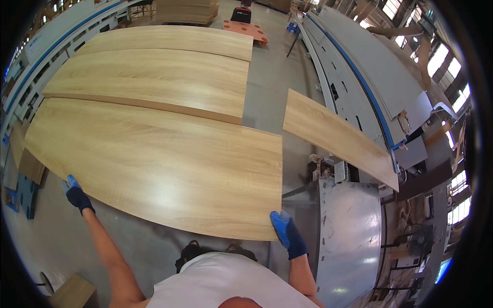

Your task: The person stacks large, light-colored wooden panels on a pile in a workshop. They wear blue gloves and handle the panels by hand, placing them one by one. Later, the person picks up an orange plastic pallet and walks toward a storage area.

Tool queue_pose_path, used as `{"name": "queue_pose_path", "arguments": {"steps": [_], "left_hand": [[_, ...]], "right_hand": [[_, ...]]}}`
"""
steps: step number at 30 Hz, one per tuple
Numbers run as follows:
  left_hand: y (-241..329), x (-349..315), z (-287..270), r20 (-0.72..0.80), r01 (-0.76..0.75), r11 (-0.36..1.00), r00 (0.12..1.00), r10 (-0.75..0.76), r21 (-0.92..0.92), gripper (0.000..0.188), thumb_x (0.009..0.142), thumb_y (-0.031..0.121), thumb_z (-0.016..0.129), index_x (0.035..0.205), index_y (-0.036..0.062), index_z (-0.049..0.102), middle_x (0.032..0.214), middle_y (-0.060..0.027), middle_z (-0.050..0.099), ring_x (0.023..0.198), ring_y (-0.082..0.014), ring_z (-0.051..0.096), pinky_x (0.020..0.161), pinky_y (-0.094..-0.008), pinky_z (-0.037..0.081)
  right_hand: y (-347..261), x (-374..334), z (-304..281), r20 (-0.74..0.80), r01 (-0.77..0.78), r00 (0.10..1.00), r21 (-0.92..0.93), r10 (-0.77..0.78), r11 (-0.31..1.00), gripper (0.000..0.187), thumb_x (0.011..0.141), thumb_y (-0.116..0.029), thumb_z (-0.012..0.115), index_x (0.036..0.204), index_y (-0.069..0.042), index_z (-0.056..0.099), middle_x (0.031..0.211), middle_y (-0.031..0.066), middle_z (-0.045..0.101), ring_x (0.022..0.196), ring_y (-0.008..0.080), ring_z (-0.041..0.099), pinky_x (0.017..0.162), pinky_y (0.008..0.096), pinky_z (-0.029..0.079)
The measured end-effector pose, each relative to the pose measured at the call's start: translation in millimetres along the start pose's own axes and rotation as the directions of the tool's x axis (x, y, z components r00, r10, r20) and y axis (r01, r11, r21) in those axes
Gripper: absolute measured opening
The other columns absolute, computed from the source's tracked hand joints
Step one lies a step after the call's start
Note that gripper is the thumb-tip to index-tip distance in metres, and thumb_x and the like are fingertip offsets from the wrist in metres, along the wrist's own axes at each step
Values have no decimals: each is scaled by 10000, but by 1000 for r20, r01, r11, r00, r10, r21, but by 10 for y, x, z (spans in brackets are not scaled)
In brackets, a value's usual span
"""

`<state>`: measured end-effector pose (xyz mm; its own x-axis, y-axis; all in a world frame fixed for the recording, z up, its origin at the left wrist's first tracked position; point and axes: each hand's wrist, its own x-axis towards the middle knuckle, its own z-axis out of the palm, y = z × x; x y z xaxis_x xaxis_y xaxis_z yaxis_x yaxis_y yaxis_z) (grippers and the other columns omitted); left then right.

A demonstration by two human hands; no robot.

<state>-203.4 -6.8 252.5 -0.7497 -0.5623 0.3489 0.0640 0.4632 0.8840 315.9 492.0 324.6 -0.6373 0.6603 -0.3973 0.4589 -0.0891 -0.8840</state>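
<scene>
A large light wood-grain board (pixel 159 164) spans the area in front of me. My left hand (pixel 77 194), in a blue-coated glove, grips its near edge at the left, fingers on the rim. My right hand (pixel 288 233), gloved the same way, holds the near right corner with its fingers closed round the edge. The undersides of both grips are hidden by the board. Directly beyond, similar boards lie in a stack, with a wide upper board (pixel 154 77) and another board (pixel 174 40) farther back.
At the right, a narrow wood-grain board (pixel 339 138) slants toward a long machine (pixel 328 61) with a blue strip. A shiny metal table (pixel 352 231) stands at my right. An orange pallet (pixel 246 31) and stacked brown sheets (pixel 186 10) are at the back. A blue pallet (pixel 26 197) stands left.
</scene>
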Motion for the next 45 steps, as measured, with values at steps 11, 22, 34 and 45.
{"name": "queue_pose_path", "arguments": {"steps": [11, 22, 34, 45], "left_hand": [[-359, 1301, -8, 131, 41, 954, 988, -83, 298, 563, 948, 447, 500, 1114, -75, 627, 977, -199, 698, 835, -316, 643, 736, -396, 471], [-539, 1654, 85, 133, -87, 868, 991, 24, 489, 726, 939, 584, 411, 851, -84, 682, 779, -230, 684, 723, -364, 661, 627, -456, 478], [-497, -1217, 25, 820, 762, 524, 540, -190, -381, 539, 969, 465, 427, 1338, 80, 502, 1225, -86, 609, 1130, -240, 560, 924, -406, 477], [-837, -4737, -984, 632, 567, 414, -260, -730, 712, 553, 922, 442, 287, 1366, 162, 460, 1228, -54, 584, 897, -246, 567, 665, -402, 455]], "right_hand": [[-508, 169, 991, 164, 118, 984, -275, -74, 954, 393, 959, -313, 540, 998, 77, 572, 791, 228, 633, 724, 252, 604, 685, 391, 480], [-663, 88, 1299, 77, 185, 981, -627, -177, 757, 564, 953, -465, 486, 1005, 92, 562, 790, 310, 610, 741, 447, 610, 683, 474, 484], [1109, 1921, -843, 57, -84, 994, 938, 88, 335, 306, 927, -382, 552, 1117, -144, 577, 1245, 96, 587, 1144, 318, 564, 950, 499, 457], [792, 4320, -2293, -279, 280, 960, 957, -29, 82, 557, 848, -490, 649, 1270, -165, 484, 1260, 90, 501, 1153, 282, 493, 986, 467, 407]]}}
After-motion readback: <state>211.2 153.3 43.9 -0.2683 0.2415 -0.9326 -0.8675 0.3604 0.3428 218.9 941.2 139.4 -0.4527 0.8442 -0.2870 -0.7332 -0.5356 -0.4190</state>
